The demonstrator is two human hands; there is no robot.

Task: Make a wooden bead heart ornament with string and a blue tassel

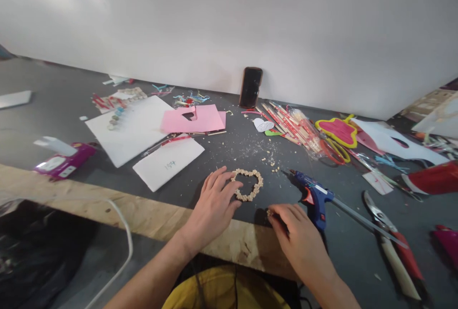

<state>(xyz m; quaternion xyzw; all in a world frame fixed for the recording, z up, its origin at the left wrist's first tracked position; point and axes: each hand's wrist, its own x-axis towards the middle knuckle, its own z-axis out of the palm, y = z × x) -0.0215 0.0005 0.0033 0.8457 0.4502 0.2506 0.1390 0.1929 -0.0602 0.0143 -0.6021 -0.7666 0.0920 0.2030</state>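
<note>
Our left hand (217, 195) is holding a knobbly beige heart-shaped ring (260, 183), our right hand (296, 228) pinching a tiny beige piece (269, 213); we're probably wanting a light touch.

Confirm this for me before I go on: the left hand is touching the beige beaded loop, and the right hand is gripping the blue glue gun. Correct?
Not quite. The head view shows the right hand pinching a small beige piece; the blue glue gun lies on the table beside it. The left hand is touching the beige beaded loop, as you said.
</note>
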